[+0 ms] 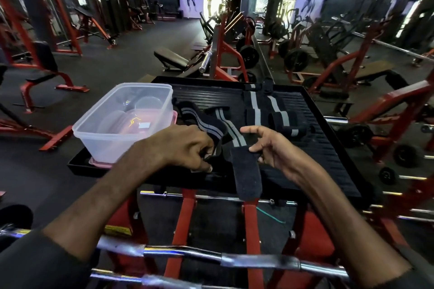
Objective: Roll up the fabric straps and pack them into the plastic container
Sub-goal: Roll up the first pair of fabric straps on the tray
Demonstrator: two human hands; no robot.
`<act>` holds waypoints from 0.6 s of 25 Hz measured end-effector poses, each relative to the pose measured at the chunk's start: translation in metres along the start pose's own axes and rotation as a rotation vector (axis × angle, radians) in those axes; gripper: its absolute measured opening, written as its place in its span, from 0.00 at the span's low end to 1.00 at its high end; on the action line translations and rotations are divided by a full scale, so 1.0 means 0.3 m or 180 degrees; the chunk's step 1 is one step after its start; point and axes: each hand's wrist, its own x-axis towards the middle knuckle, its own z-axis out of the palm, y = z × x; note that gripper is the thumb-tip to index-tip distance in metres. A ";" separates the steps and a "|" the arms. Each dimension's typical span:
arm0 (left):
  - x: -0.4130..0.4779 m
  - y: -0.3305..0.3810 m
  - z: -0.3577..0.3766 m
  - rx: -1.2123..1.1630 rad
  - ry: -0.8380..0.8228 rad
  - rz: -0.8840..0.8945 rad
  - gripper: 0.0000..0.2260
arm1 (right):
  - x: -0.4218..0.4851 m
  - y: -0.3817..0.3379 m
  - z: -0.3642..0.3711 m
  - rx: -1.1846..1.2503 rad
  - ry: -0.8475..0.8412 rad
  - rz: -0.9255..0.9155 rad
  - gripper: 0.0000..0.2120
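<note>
Several black fabric straps with grey stripes lie on a black ribbed platform (pixel 317 148). The nearest strap (pixel 245 171) runs from the middle of the platform and hangs its plain black end over the front edge. My left hand (pixel 187 145) pinches a strap end (pixel 212 130) at the platform's front, fingers curled. My right hand (pixel 270 145) holds the nearest strap between thumb and fingers just right of it. Two more straps (pixel 256 110) lie further back, one partly coiled (pixel 286 124). A clear plastic container (pixel 124 122) stands at the platform's left, on a pink lid.
A chrome curl bar (pixel 187 253) lies across the foreground below my arms, on red rack posts (pixel 252 230). Red and black gym machines, benches and weight plates surround the platform. A person stands far off in a bright doorway (pixel 209 4).
</note>
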 end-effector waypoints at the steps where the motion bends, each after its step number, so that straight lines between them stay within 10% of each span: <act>1: -0.020 0.012 0.003 0.0041 -0.0018 0.0033 0.15 | -0.018 0.014 0.001 -0.0078 -0.0113 0.0023 0.24; 8: -0.082 -0.002 0.051 -0.0491 0.0008 0.0033 0.15 | -0.080 0.080 -0.017 -0.1887 -0.0466 0.0000 0.28; 15: -0.165 -0.016 -0.085 0.0161 0.0168 -0.0042 0.15 | -0.065 0.064 -0.047 -0.2103 -0.0455 -0.0128 0.22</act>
